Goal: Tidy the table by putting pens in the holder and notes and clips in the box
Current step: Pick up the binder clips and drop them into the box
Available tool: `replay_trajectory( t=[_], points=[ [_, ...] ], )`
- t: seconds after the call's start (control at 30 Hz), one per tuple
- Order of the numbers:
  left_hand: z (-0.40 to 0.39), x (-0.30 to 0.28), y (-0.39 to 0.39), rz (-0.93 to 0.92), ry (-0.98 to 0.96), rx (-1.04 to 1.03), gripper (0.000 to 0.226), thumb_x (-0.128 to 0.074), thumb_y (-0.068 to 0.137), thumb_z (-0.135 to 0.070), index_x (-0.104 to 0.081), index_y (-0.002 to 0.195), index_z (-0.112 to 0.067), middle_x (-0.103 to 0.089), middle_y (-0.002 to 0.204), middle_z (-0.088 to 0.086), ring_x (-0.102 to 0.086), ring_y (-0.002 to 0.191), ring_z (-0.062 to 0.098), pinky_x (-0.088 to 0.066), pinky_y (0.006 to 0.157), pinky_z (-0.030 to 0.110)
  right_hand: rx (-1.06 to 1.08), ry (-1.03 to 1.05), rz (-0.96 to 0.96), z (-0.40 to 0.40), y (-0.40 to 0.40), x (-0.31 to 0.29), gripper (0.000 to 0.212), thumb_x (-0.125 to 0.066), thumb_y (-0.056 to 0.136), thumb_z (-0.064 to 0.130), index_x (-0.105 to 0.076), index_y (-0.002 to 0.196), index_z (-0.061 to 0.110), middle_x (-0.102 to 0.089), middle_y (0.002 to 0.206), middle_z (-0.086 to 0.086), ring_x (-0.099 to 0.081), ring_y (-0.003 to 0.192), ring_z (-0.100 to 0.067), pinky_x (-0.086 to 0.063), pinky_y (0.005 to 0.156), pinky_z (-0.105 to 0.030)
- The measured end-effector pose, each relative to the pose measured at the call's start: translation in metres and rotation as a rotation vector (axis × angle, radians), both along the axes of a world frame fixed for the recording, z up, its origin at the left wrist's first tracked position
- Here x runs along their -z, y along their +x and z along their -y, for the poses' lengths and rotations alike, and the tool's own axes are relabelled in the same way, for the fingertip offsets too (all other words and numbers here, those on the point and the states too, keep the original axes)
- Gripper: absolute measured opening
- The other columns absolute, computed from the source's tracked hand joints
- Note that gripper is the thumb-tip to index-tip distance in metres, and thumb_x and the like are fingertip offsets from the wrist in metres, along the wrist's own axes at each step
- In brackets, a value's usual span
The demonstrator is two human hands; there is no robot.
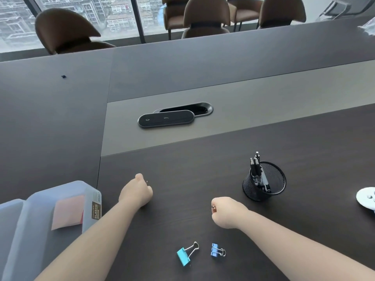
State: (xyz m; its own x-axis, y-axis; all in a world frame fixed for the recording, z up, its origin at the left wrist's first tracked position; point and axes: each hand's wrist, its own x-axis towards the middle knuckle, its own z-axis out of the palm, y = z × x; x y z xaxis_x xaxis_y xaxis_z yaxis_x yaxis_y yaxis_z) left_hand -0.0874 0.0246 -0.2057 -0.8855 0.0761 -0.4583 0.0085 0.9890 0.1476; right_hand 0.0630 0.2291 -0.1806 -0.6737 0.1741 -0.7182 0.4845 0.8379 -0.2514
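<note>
My left hand [138, 192] is closed in a fist just right of the translucent plastic box [92, 191]; a small metal loop of a clip [147, 181] peeks out of it. My right hand [226, 211] is also fisted on the table's middle, with a coppery clip loop [213, 207] showing at its thumb side. Pink sticky notes [69, 211] lie inside the box. The black mesh pen holder [276, 179] stands upright at the right, holding several pens [256, 169]. A teal binder clip [183, 256] and a smaller blue binder clip [215, 250] lie near me between my forearms.
The box's lid [10, 220] rests at the far left edge. A black cable hatch with its cover [166, 118] sits in the table's grey centre strip. A white round object [367, 197] lies at the right edge. Brown chairs [67, 31] line the far side.
</note>
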Motion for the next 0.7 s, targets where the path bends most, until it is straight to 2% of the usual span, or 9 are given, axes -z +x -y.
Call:
replay_trajectory(
  t=[0.03,0.1,0.2,0.27,0.33,0.4,0.53,0.63,0.7],
  points=[
    [0.004,-0.002,0.001,-0.005,0.018,-0.008,0.017,-0.037,0.088,-0.014,-0.042,0.102,-0.006,-0.06,0.1,0.006,-0.052,0.086,0.029,-0.042,0.073,0.032,-0.041,0.005,0.003,0.002,0.002,-0.001,0.004,-0.044,0.085,0.022,-0.044,0.088,0.025,-0.058,0.122,-0.001,-0.052,0.096,-0.025,-0.04,0.079,-0.031],
    [0.012,-0.008,0.006,-0.036,0.056,-0.031,0.015,-0.037,0.088,-0.014,-0.044,0.1,-0.007,-0.062,0.097,0.006,-0.052,0.086,0.029,-0.042,0.073,0.033,-0.119,0.015,0.018,0.006,0.008,-0.004,0.014,-0.056,0.084,0.034,-0.045,0.089,0.025,-0.059,0.117,0.001,-0.056,0.104,-0.024,-0.041,0.079,-0.032],
    [0.023,-0.019,0.012,-0.082,0.053,-0.052,0.015,-0.037,0.089,-0.014,-0.046,0.099,-0.007,-0.061,0.105,0.01,-0.048,0.086,0.029,-0.039,0.073,0.033,-0.203,0.016,0.052,0.014,0.018,-0.005,0.035,-0.066,0.077,0.045,-0.041,0.091,0.025,-0.049,0.099,0.005,-0.048,0.091,-0.021,-0.041,0.076,-0.032],
    [0.03,-0.02,0.016,-0.087,0.042,-0.082,0.021,-0.037,0.089,-0.013,-0.047,0.106,-0.005,-0.061,0.112,0.013,-0.048,0.087,0.03,-0.039,0.074,0.033,-0.253,0.032,0.071,0.02,0.023,-0.004,0.043,-0.07,0.072,0.048,-0.042,0.094,0.024,-0.048,0.099,0.005,-0.048,0.09,-0.022,-0.041,0.074,-0.032],
    [0.033,-0.017,0.019,-0.069,0.044,-0.119,0.024,-0.036,0.09,-0.014,-0.045,0.11,-0.004,-0.061,0.114,0.015,-0.05,0.09,0.032,-0.038,0.074,0.034,-0.287,0.048,0.09,0.024,0.025,-0.002,0.052,-0.074,0.069,0.049,-0.046,0.102,0.022,-0.056,0.11,0.002,-0.055,0.097,-0.024,-0.042,0.073,-0.032],
    [0.032,-0.011,0.023,-0.054,0.058,-0.142,0.029,-0.038,0.095,-0.026,-0.043,0.114,-0.005,-0.061,0.118,0.015,-0.055,0.1,0.033,-0.038,0.075,0.034,-0.307,0.058,0.108,0.025,0.025,0.0,0.054,-0.077,0.066,0.046,-0.043,0.1,0.021,-0.059,0.117,0.003,-0.054,0.093,-0.023,-0.041,0.066,-0.03],
    [0.024,-0.002,0.025,-0.044,0.02,-0.161,0.059,-0.049,0.086,-0.058,-0.041,0.116,-0.007,-0.063,0.112,0.009,-0.06,0.105,0.03,-0.042,0.074,0.033,-0.342,0.096,0.129,0.025,0.022,0.003,0.051,-0.079,0.068,0.031,-0.037,0.094,0.021,-0.051,0.099,0.004,-0.049,0.085,-0.023,-0.032,0.05,-0.024],
    [0.019,0.005,0.022,-0.005,-0.037,-0.176,0.062,-0.056,0.084,-0.055,-0.041,0.117,-0.006,-0.064,0.112,0.01,-0.061,0.107,0.031,-0.044,0.076,0.033,-0.363,0.133,0.127,0.025,0.019,0.007,0.04,-0.073,0.072,0.011,-0.038,0.091,0.019,-0.046,0.097,0.001,-0.049,0.083,-0.026,-0.031,0.048,-0.024],
    [0.018,0.009,0.02,0.02,-0.057,-0.205,0.055,-0.053,0.088,-0.046,-0.041,0.12,-0.003,-0.063,0.116,0.011,-0.06,0.109,0.032,-0.045,0.08,0.034,-0.369,0.144,0.12,0.024,0.016,0.01,0.033,-0.07,0.072,0.003,-0.041,0.08,0.017,-0.046,0.092,-0.001,-0.05,0.082,-0.028,-0.031,0.047,-0.024]
  ],
)
